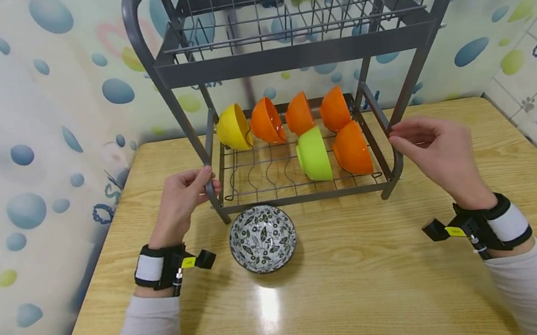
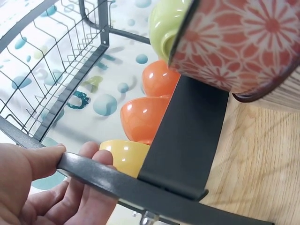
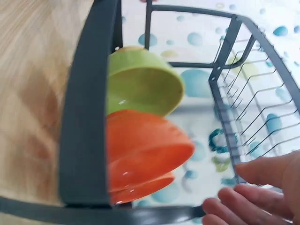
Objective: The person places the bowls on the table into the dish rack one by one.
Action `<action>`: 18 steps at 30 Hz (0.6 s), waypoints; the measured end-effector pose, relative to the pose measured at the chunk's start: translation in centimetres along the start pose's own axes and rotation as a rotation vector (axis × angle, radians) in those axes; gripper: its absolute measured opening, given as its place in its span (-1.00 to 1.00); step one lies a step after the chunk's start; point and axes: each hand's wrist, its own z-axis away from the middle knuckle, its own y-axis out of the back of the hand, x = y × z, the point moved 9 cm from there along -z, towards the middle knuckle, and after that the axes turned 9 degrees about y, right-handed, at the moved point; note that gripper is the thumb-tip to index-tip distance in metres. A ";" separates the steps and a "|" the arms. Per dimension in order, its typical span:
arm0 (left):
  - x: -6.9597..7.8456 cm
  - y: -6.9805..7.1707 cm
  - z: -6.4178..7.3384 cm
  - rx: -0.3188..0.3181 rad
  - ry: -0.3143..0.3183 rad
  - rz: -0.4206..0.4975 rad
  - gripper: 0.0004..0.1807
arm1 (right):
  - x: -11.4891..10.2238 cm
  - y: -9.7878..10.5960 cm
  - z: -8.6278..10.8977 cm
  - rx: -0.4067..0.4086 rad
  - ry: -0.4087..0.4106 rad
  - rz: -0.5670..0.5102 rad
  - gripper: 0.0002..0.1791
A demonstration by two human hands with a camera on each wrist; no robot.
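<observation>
A two-tier dark grey dish rack (image 1: pixel 302 199) stands on the wooden table. My left hand (image 1: pixel 182 199) grips its left front leg, thumb on the near side and fingers behind. At the right front leg, the fingertips of my right hand (image 1: pixel 438 156) touch the metal, fingers not wrapped round it. Tilted on the lower tier are a yellow bowl (image 1: pixel 233 128), several orange bowls (image 1: pixel 352 148) and a lime-green bowl (image 1: pixel 314 154). A black-and-white patterned bowl (image 1: pixel 263 240) sits upright before the rack. Red and white flowers cover a bowl's outside (image 2: pixel 234 42) in the left wrist view.
Above the bowls, the wire upper tier (image 1: pixel 292 26) overhangs the lower one. A wall with blue and green spots (image 1: pixel 29 206) rises behind and to the left. Bare wooden tabletop (image 1: pixel 361 284) spreads in front of the rack.
</observation>
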 end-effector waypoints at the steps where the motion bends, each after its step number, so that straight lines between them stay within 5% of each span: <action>1: 0.0 0.0 0.0 0.000 0.000 0.002 -0.41 | 0.5 0.2 0.2 0.019 0.000 -0.001 -0.68; 6: 0.0 0.0 0.0 0.003 -0.007 0.006 -0.42 | 2.7 -0.1 1.0 0.050 -0.031 0.003 -0.60; 11: 0.0 -0.1 0.1 0.002 -0.010 0.001 -0.42 | 4.5 -1.3 1.8 -0.020 -0.130 -0.050 -0.52; 18: -0.1 -0.1 0.1 0.011 -0.021 -0.003 -0.36 | 6.1 -3.4 2.3 -0.164 -0.285 -0.439 -0.44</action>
